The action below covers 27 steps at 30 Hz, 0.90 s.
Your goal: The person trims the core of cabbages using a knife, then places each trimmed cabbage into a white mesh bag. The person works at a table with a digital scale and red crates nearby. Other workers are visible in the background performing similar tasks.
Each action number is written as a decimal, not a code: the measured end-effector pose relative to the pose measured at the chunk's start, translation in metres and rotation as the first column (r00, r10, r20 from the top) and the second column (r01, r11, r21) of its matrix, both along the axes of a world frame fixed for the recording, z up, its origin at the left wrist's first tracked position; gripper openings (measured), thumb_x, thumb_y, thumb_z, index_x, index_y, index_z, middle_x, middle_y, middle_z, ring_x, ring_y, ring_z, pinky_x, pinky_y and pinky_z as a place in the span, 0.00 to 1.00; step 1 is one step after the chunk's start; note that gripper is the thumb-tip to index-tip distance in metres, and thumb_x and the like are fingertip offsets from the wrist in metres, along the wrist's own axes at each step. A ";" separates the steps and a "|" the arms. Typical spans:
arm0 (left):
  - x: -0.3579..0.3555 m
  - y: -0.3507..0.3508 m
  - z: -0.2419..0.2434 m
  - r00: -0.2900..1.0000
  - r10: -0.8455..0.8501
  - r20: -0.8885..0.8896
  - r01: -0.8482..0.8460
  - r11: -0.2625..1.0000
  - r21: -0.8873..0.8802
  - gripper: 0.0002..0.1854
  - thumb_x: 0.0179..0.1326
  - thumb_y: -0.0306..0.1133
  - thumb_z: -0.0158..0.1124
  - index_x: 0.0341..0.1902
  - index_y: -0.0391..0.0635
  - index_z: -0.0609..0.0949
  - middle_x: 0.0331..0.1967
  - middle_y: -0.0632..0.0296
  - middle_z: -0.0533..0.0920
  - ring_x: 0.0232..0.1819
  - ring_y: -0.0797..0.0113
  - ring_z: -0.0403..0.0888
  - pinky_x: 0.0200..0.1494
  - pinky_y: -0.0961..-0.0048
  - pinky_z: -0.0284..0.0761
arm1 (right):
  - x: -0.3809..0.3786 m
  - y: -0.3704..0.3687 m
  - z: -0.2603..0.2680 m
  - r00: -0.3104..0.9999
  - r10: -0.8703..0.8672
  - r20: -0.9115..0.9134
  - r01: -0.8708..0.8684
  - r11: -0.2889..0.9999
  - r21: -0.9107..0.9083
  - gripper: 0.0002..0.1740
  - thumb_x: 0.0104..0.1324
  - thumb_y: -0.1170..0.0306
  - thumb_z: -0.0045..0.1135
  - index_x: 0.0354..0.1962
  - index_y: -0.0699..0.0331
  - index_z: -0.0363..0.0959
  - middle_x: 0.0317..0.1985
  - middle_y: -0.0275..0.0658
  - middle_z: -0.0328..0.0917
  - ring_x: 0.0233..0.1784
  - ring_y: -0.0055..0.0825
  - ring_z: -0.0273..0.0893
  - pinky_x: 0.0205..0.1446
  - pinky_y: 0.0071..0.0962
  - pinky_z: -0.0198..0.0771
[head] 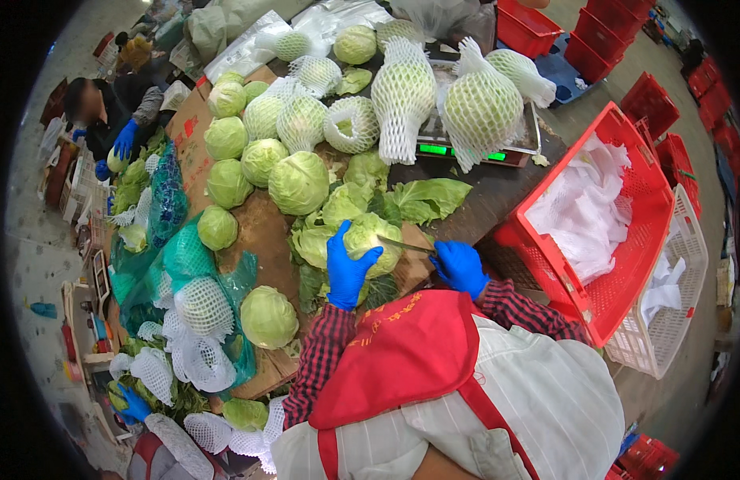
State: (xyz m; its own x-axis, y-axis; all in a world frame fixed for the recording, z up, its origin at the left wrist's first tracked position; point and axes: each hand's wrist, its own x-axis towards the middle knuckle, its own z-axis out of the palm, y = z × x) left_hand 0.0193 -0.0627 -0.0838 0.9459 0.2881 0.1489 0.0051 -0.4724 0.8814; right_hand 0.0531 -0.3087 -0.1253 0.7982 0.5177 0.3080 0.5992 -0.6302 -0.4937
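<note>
My left hand [350, 264], in a blue glove, grips the left side of a green cabbage [379, 231] over a heap of loose cabbage leaves [313, 243]. In my right hand [461, 267], also gloved in blue, is a knife [406, 245]; its blade reaches left to the pale stem end of that cabbage. How deep the tip goes cannot be made out. Bare cabbages [298, 183] stand in rows just beyond my left hand, and one more cabbage [269, 317] rests on the cardboard to its left.
Net-wrapped cabbages [404, 96] stand at the back, some on a digital scale [520, 150] with lit displays. To my right a red crate [598, 306] holds white foam nets [580, 204]. Green mesh sacks [190, 252] lie left. Two co-workers' gloved hands [125, 139] [133, 403] handle cabbages along the left.
</note>
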 end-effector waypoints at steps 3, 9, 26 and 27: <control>-0.001 0.001 -0.005 1.000 -0.004 0.001 0.004 0.997 0.075 0.44 0.44 0.39 0.77 0.64 0.40 0.67 0.55 0.50 0.70 0.58 0.55 0.67 0.61 0.64 0.63 | 0.005 0.022 -0.004 0.996 0.010 0.084 -0.012 1.000 0.027 0.12 0.58 0.65 0.57 0.34 0.63 0.66 0.25 0.47 0.70 0.29 0.48 0.71 0.30 0.44 0.64; -0.003 -0.004 -0.001 0.999 0.048 0.002 -0.048 0.998 0.032 0.44 0.43 0.39 0.78 0.64 0.40 0.67 0.56 0.51 0.70 0.58 0.56 0.68 0.60 0.64 0.64 | 0.003 0.016 -0.006 0.995 -0.018 0.099 0.017 1.000 0.007 0.12 0.57 0.67 0.57 0.34 0.63 0.66 0.26 0.46 0.70 0.29 0.47 0.70 0.29 0.44 0.64; 0.002 -0.005 -0.008 0.971 0.211 -0.110 -0.220 0.972 -0.077 0.39 0.45 0.40 0.77 0.61 0.38 0.71 0.53 0.49 0.73 0.55 0.56 0.71 0.57 0.64 0.67 | 0.016 0.029 -0.016 0.998 -0.023 0.058 0.021 0.999 0.038 0.14 0.57 0.66 0.58 0.39 0.63 0.68 0.27 0.46 0.69 0.30 0.45 0.71 0.29 0.43 0.64; 0.003 -0.005 -0.008 0.974 0.196 -0.115 -0.205 0.975 -0.080 0.38 0.47 0.38 0.76 0.61 0.37 0.71 0.54 0.50 0.73 0.55 0.58 0.71 0.58 0.65 0.67 | 0.015 0.017 -0.012 0.999 -0.008 0.046 0.008 1.000 -0.007 0.16 0.57 0.66 0.59 0.41 0.63 0.68 0.27 0.45 0.70 0.30 0.45 0.71 0.30 0.42 0.64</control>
